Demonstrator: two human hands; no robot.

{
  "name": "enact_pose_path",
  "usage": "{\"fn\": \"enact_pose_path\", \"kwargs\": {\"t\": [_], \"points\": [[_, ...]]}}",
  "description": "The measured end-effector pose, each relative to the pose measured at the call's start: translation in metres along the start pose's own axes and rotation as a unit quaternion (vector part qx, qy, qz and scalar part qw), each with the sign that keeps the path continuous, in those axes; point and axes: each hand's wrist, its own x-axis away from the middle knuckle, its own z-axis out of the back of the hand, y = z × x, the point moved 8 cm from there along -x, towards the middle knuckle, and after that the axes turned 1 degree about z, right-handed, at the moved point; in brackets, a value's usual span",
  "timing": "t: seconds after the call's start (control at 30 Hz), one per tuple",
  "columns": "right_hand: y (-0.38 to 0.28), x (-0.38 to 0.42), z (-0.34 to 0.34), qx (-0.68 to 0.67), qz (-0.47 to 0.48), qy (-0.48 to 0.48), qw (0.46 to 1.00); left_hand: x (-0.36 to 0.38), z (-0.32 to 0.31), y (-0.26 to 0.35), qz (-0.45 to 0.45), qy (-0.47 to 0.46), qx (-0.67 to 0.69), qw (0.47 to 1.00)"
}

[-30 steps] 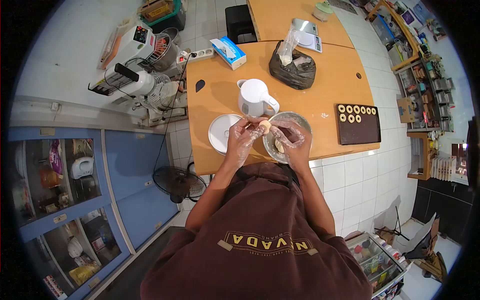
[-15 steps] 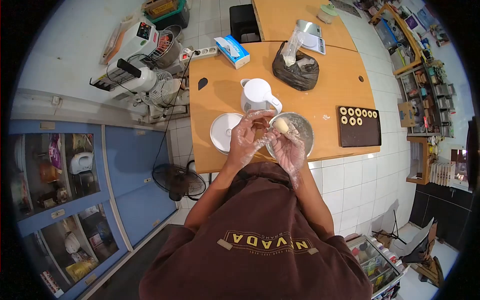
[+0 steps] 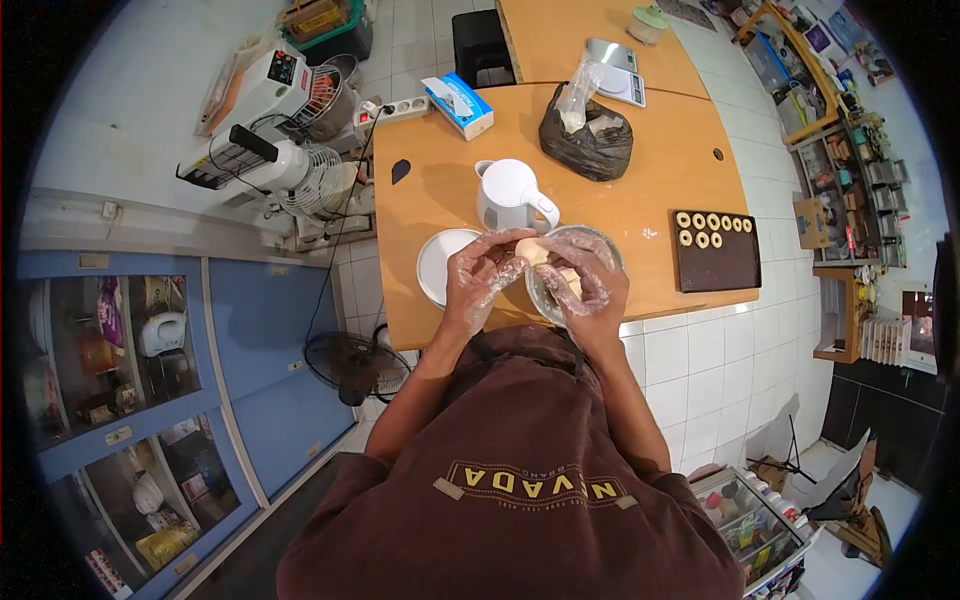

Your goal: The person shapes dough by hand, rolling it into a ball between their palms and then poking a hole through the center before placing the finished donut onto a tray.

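Note:
A small pale piece of dough point(image 3: 532, 251) is held between the fingertips of my left hand point(image 3: 484, 279) and my right hand point(image 3: 592, 280). White flour coats both hands. Under my right hand stands a metal bowl point(image 3: 612, 246), with more pale dough partly visible in it. The round white lid point(image 3: 434, 268) lies beside my left hand. A white kettle point(image 3: 508, 190) stands just beyond my hands. Ring-shaped dough pieces sit in two rows on a dark tray point(image 3: 719, 272) at the right of the table.
On the wooden table point(image 3: 660, 165) are a blue-and-white box point(image 3: 463, 108), a black plastic bag point(image 3: 588, 146) and a white scale point(image 3: 622, 84). A power strip point(image 3: 402, 108) lies at the left edge. A black fan point(image 3: 358, 366) stands on the floor at the left.
The dough has moved left from my right hand to between both hands' fingertips. My right hand has turned over, with its fingers now bent toward my left hand.

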Motion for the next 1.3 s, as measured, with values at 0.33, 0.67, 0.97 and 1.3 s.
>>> {"fn": "enact_pose_path", "kwargs": {"t": [0.33,0.67,0.97,1.3], "points": [[-0.014,-0.004,0.004,0.110,0.106,0.009,0.988,0.002,-0.004,-0.004,0.021,-0.007,0.015,1.000],[-0.032,-0.014,0.005,0.174,0.149,-0.059,0.972,0.002,-0.002,-0.007,0.046,-0.006,0.044,0.998],[-0.024,-0.014,0.005,0.182,0.132,-0.053,0.973,-0.002,0.000,-0.014,0.027,-0.007,0.016,0.999],[-0.020,-0.017,0.007,0.174,0.130,-0.093,0.972,-0.007,0.008,-0.028,0.108,0.011,0.020,0.994]]}}
